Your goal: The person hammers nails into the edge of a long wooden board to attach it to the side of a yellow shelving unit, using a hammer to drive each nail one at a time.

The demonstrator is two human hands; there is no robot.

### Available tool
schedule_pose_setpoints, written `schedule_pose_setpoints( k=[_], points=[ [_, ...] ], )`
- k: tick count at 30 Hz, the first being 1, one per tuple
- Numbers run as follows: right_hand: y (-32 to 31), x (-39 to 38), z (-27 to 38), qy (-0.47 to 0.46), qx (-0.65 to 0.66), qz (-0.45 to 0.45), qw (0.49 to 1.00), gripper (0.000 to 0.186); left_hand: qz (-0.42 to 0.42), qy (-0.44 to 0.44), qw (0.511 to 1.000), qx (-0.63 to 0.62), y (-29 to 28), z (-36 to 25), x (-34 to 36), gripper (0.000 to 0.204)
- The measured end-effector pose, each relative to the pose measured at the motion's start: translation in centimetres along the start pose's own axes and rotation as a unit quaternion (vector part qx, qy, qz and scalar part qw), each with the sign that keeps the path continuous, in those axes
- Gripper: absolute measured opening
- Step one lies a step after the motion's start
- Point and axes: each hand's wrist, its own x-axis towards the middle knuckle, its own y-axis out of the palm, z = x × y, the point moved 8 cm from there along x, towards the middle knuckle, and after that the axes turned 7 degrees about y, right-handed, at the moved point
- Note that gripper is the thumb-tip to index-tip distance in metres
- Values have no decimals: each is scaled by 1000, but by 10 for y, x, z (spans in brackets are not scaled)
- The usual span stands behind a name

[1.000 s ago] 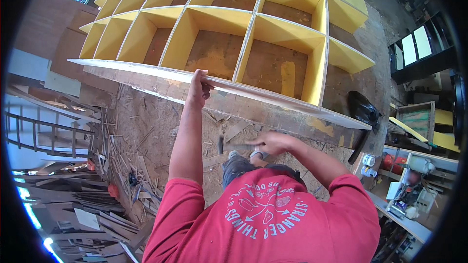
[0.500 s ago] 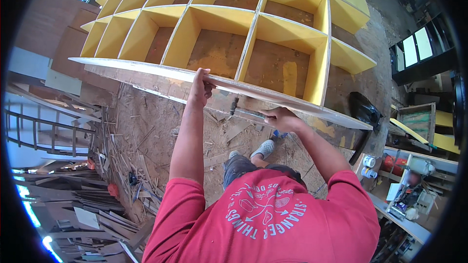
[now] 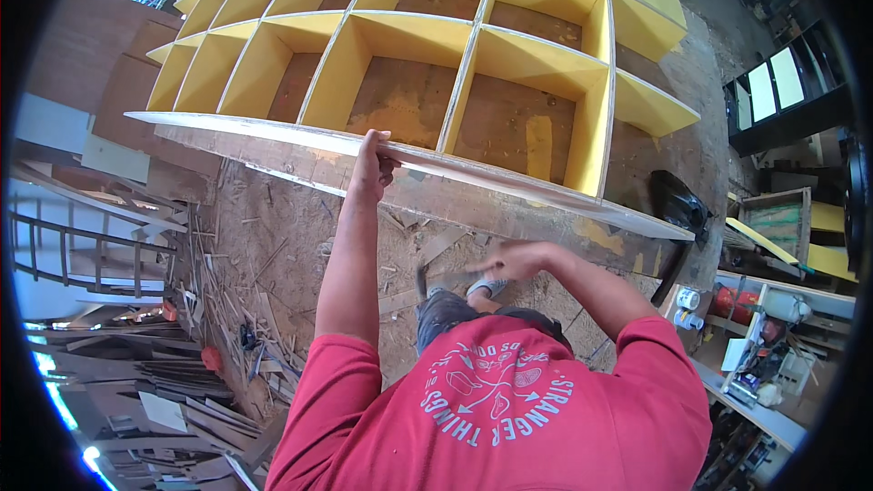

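A large yellow wooden frame [image 3: 541, 59], split into several open compartments, lies in front of me on a work table. Along its near side runs a long white-faced board [image 3: 318, 135]. My left hand [image 3: 371, 168] is closed on this board's top edge near its middle, thumb up and fingers curled beneath. Whether a nail sits between those fingers is too small to tell. Lower and to the right, my right hand [image 3: 518, 260] is wrapped round the handle of a hammer [image 3: 446, 275], blurred by motion. The hammer is apart from the board, its head pointing left.
A black plastic bag [image 3: 677, 203] lies by the board's right end. Wood offcuts [image 3: 191, 400] are piled at the lower left, and sawdust covers the floor [image 3: 273, 218]. At the right, a shelf [image 3: 755, 414] holds containers and tools. Dark racks [image 3: 782, 95] stand at the far right.
My right hand has swung the hammer down and back toward my body, away from the board. My left hand stays on the board's edge.
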Motion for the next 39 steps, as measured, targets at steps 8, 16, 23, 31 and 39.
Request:
schedule_pose_setpoints(
  k=[8,16,23,31,39],
  points=[
    [-67,-16,-30,59,39,-228,971,55,7,-2,1000,5,1,0,0,56],
    [-58,-15,-43,63,77,-233,967,50,3,-3,1000,7,0,0,3,55],
    [-32,-15,-18,4,40,10,999,51,-6,-8,1000,9,1,-2,-2,54],
    [-7,-3,-2,-40,6,80,996,52,-2,-2,1000,8,6,-3,1,53],
    [-40,-13,-7,93,90,-76,989,56,11,2,1000,15,0,-1,4,53]
  ],
)
